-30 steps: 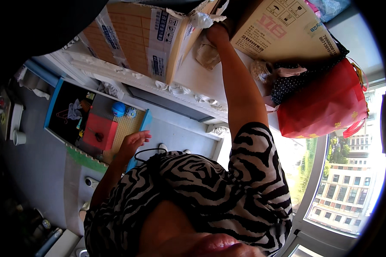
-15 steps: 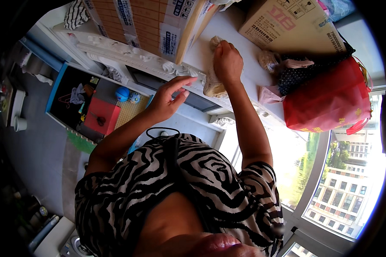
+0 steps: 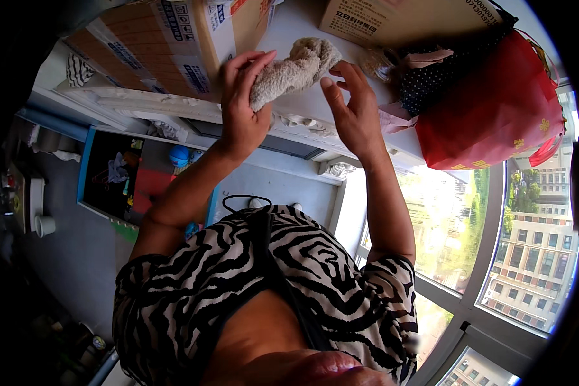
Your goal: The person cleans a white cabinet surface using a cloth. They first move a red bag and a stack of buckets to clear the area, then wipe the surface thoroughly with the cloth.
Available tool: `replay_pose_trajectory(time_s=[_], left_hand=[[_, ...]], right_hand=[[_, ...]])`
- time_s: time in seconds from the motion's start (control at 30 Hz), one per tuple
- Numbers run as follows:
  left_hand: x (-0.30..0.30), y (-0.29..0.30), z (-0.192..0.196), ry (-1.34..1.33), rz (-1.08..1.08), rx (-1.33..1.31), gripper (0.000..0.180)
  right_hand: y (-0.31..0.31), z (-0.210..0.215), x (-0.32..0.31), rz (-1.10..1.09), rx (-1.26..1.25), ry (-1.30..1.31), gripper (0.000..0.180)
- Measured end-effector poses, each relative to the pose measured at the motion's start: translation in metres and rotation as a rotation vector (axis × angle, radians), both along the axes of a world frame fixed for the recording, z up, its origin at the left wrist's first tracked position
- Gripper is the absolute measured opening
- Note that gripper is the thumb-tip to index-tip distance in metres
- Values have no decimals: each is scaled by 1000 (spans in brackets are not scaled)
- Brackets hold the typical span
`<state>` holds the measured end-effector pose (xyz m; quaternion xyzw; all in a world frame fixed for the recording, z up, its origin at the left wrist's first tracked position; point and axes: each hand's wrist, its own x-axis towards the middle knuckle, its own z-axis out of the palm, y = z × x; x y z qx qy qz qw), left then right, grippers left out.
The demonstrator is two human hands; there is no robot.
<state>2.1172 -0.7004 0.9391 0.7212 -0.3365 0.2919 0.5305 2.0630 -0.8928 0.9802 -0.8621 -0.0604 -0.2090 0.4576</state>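
A beige, fuzzy cloth, bunched into a twisted roll, is held over the white ledge. The fingers and thumb of my left hand close around its near left end. Beside the cloth's right end is my right hand, its thumb and fingers spread apart. The fingertips come close to the cloth's edge; whether they touch it I cannot tell.
A taped cardboard box stands left on the ledge, another carton at the back. To the right sit a red bag and dark dotted fabric. Below left is a blue-edged bin; windows lie on the right.
The cloth, earlier gripped by my right hand on the ledge, is now lifted and in my left hand. My right hand has opened away from it. The view has shifted.
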Motion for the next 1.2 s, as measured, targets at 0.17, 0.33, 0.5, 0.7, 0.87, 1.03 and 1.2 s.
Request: replay_pose_trajectory(time_s=[0.17, 0.33, 0.5, 0.7, 0.87, 1.03, 1.2], left_hand=[[39, -23, -3, -200, 249, 745, 68], [23, -63, 22, -93, 2, 733, 81], [58, -147, 19, 33, -142, 722, 85], [91, -208, -9, 50, 73, 843, 102], [94, -210, -6, 200, -59, 844, 100], [77, -188, 6, 75, 15, 732, 96], [67, -134, 30, -127, 158, 572, 88]], right_hand=[[-65, -15, -21, -200, -257, 76, 25], [-106, -48, -51, -379, -727, -77, 25], [-137, -64, -57, -273, -662, -190, 21], [-144, -66, -61, -271, -640, -200, 23], [-144, -65, -59, -260, -610, -156, 23], [-147, -66, -58, -265, -626, -147, 25], [-144, -64, -56, -249, -620, -131, 24]])
